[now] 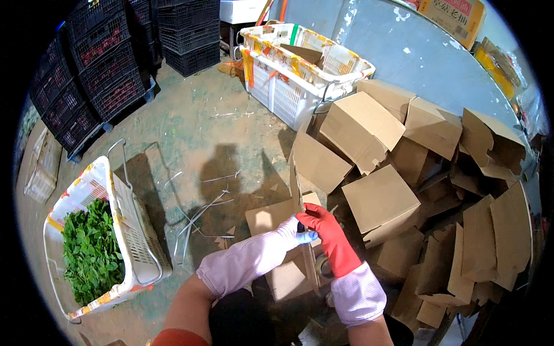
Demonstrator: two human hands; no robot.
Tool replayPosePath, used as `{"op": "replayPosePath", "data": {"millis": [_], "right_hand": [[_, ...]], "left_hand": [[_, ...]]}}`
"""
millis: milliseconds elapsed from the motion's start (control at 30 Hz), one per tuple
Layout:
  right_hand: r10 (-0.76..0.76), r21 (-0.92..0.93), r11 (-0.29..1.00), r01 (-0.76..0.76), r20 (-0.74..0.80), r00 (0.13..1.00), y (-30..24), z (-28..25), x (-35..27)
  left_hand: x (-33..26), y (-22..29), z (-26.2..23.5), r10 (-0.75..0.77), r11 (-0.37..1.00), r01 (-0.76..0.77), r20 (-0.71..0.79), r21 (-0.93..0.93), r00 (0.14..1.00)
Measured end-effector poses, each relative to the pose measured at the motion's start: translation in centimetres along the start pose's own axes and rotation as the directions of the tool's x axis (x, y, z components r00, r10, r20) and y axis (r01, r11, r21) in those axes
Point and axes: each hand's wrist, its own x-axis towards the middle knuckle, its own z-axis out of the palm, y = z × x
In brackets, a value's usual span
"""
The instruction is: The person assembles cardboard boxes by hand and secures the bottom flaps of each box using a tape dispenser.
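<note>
My left hand [304, 235], in a blue glove under a pale pink sleeve cover, meets my right hand [326, 229], in a red rubber glove, in the middle of the view. Both are closed at the edge of an upright cardboard box [315, 271], seen nearly edge-on. My right fingers bend over the edge and my left thumb shows just below them; the rest of my left fingers are mostly hidden. A roll of tape [324, 266] is beside the cardboard, below my right hand. Flat cardboard pieces [288, 279] lie beneath my wrists.
Cardboard boxes [381, 199] are heaped on the right. A white plastic crate [151, 242] of leafy greens [92, 251] stands left; other white crates [283, 92] are stacked at the back. Black crates [107, 75] rise far left. Loose white straps [196, 222] lie on the floor.
</note>
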Motion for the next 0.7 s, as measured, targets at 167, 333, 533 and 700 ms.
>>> {"op": "replayPosePath", "data": {"millis": [167, 333, 533, 700], "right_hand": [[0.004, -0.035, 0.999, -0.003, 0.035, 0.999, 0.2, 0.0, -0.7], [0.005, -0.050, 0.999, -0.006, -0.025, 1.000, 0.1, 0.0, -1.0], [-0.217, -0.276, 0.949, 0.150, -0.232, 0.948, -1.1, -0.6, -1.8], [-0.407, -0.908, 0.418, -0.027, -0.214, 0.888, -3.6, -0.2, -5.1]], "left_hand": [[-0.4, -0.8, -0.5, -0.022, 1.000, 0.024, -0.140, 0.008, 0.990], [-0.9, -0.5, -0.4, -0.028, 0.943, 0.154, -0.389, 0.296, 0.921], [-2.2, 1.6, 0.1, 0.225, 0.729, 0.083, -0.352, 0.679, 0.908], [-2.7, 4.2, -4.0, -0.089, 0.535, 0.362, -0.375, 0.764, 0.923]]}}
